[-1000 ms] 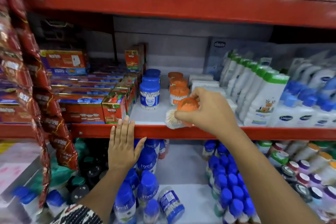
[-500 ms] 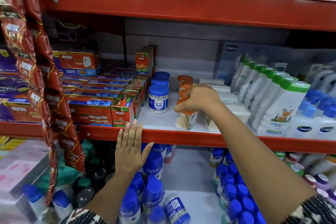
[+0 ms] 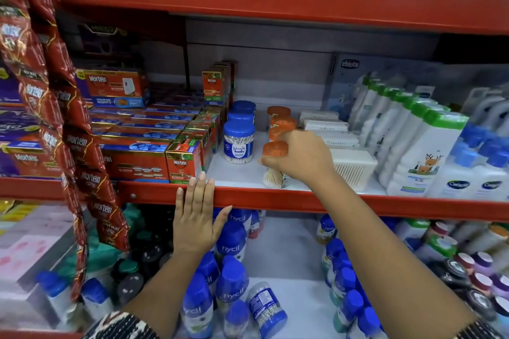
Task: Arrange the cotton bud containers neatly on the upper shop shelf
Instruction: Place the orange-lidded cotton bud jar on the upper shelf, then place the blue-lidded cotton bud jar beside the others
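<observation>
An orange-lidded cotton bud container (image 3: 275,165) stands upright at the front of the red shelf (image 3: 303,202), heading a row of orange lids. The right hand (image 3: 300,161) curls around it. The left hand (image 3: 195,217) lies flat, fingers together, against the shelf edge.

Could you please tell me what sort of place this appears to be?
Most likely a retail shop aisle: red metal shelving stocked with rows of Mortein boxes, cotton bud jars and baby lotion bottles.
</observation>
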Demonstrator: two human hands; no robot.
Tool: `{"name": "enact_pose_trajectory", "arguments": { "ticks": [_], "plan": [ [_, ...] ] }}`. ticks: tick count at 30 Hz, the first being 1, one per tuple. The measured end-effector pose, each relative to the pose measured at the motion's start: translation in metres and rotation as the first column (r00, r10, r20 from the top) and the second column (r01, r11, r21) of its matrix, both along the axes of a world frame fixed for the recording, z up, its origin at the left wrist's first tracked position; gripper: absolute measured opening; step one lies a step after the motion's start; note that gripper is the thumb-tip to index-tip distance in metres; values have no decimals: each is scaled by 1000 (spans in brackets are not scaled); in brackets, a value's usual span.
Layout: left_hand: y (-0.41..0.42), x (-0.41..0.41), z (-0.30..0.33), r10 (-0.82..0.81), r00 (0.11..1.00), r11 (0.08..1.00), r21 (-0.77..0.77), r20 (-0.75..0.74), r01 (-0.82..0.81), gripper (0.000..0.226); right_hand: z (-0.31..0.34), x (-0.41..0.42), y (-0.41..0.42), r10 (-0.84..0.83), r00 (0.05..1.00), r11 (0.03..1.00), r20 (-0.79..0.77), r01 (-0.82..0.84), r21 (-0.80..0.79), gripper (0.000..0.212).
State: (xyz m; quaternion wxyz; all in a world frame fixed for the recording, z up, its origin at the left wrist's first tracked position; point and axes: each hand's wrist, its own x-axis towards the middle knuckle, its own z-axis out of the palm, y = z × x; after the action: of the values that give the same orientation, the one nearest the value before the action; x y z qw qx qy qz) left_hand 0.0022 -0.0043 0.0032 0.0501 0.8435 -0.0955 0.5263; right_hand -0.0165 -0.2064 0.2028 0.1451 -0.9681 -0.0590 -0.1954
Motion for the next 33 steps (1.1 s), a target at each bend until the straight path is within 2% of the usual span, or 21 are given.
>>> {"name": "enact_pose_trajectory", "arguments": {
  "ticks": [3,6,8,9,12,14,16,19,22,26,33],
  "plan": [
    [3,-8,3,-20,1000,1000,20,-17,20,68,-28,-17,-7,37,965,998,261,-48,36,53],
    [9,-11,11,-15,1000,1000,5,-13,15,68,-70,-47,-9,58,828,980,558,-154,127,39],
    [13,-8,18,-4,1000,1000,-26,-2,4,70,-108,-66,-8,61,765,974,641,-188,131,34],
    [15,-6,22,3,1000,1000,-29,-1,-4,70,-129,-73,-8,75,768,970,636,-204,131,32],
    [22,0,25,32,999,999,-4,12,-32,71,-195,-86,-11,123,863,965,490,-219,143,30],
    [24,2,24,33,999,999,25,32,-34,72,-233,-90,-14,141,946,965,291,-198,174,33],
    [24,4,23,27,998,999,40,58,-29,72,-262,-90,-17,142,989,970,47,-149,195,42],
    [25,8,20,43,995,998,49,88,-48,70,-290,-85,-18,129,931,978,-342,-63,197,64],
    [25,10,17,63,994,997,34,89,-66,69,-308,-84,-17,66,823,985,-564,35,168,80],
    [25,11,16,37,993,998,47,110,-42,68,-323,-87,-13,57,750,961,-660,139,240,89],
    [27,15,14,43,985,997,57,168,-53,68,-323,-92,-14,44,810,909,-584,210,360,84]
  ]
}}
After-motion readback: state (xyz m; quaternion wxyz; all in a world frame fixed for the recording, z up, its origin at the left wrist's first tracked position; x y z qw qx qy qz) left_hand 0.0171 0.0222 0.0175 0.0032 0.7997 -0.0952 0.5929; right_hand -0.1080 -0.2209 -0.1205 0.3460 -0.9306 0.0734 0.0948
